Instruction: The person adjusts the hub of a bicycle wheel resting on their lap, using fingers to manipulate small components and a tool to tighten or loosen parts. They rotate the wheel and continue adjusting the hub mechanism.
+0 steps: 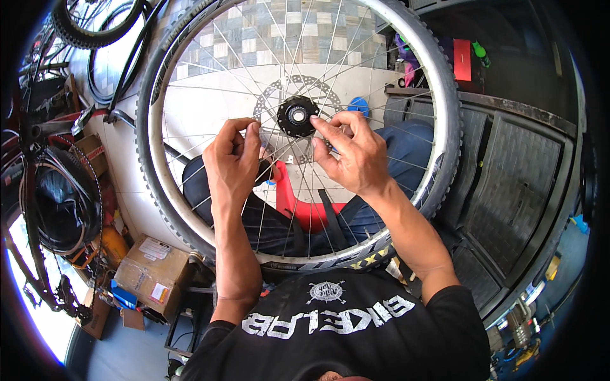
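Observation:
A bicycle wheel [448, 114] with a knobbly black tyre and silver rim lies across my lap, its spokes meeting at a black hub [298, 116]. Behind the spokes shows a perforated disc brake rotor [277, 87]. Just left of the hub is my left hand [234, 155], its fingers curled and thumb against the index finger; whatever may be in that pinch is hidden. From the right, my right hand [356, 152] reaches the hub's edge with its index fingertip. Its thumb stands apart from the index finger, and I see nothing held between them.
At lower left a cardboard box [149, 273] stands beside a bicycle frame with a chain [98, 190]. Another wheel [95, 38] is at the upper left. Dark cabinets [508, 184] line the right side. Below the wheel lies a red thing [305, 213] between my legs.

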`<state>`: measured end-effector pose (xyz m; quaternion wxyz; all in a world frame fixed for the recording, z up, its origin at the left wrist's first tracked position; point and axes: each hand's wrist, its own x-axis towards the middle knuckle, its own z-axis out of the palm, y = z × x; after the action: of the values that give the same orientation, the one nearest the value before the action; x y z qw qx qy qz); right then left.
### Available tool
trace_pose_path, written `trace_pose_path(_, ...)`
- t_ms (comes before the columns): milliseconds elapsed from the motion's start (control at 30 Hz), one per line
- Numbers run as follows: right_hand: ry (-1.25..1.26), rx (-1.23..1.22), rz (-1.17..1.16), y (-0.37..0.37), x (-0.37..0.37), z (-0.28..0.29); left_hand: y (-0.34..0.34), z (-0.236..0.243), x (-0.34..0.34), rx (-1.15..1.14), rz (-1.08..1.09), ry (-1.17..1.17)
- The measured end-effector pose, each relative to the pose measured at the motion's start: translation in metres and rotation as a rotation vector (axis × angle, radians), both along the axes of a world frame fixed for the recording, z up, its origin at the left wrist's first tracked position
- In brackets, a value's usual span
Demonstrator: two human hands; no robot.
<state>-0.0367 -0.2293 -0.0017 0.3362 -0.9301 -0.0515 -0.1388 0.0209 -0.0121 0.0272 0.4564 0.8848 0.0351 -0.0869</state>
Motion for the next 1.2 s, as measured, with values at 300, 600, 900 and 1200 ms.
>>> trace_pose_path(300,-0.044,-0.084,0.044,-0.0035,0.0005,-0.0013,-0.0005,-0.0058,-0.0004,0.043,-0.019,0.013)
trace_pose_path(600,-0.081,-0.078,0.029,-0.0034,0.0019,-0.0036,-0.0007,-0.0080,-0.0004,0.045,-0.025,0.016)
trace_pose_path(900,0.112,0.188,-0.013,-0.0096,0.0013,0.0028,-0.0004,-0.0070,-0.0005,0.031,-0.021,0.032)
trace_pose_path(1200,0.071,0.070,-0.032,-0.0055,0.0051,-0.0015,-0.0018,-0.0074,0.0001,0.049,-0.023,0.026)
